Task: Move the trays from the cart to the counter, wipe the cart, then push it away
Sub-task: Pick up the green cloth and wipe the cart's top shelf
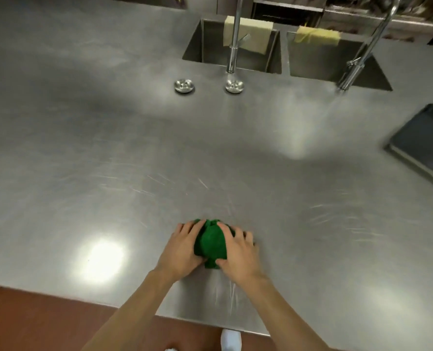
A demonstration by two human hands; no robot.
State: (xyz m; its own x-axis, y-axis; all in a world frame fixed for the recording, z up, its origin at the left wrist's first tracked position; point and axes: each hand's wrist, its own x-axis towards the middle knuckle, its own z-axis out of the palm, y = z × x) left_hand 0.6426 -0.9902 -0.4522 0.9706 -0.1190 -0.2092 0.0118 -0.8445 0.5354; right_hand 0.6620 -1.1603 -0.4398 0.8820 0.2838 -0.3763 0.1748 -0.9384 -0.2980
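Note:
A bunched green cloth (212, 243) lies on the steel counter (109, 153) near its front edge. My left hand (181, 250) grips the cloth from the left, fingers curled over its top. From the right, my right hand (238, 252) holds the same cloth, thumb under it and fingers spread over it. A dark tray (423, 143) sits on the counter at the right edge, partly cut off by the frame. No cart is in view.
Two sink basins (235, 44) are set into the counter at the back, with two tall faucets (234, 36) and yellow cloths (256, 34) draped over the rims. Two round metal fittings (184, 85) sit before the left basin. Red-brown floor (46, 317) lies below the counter edge.

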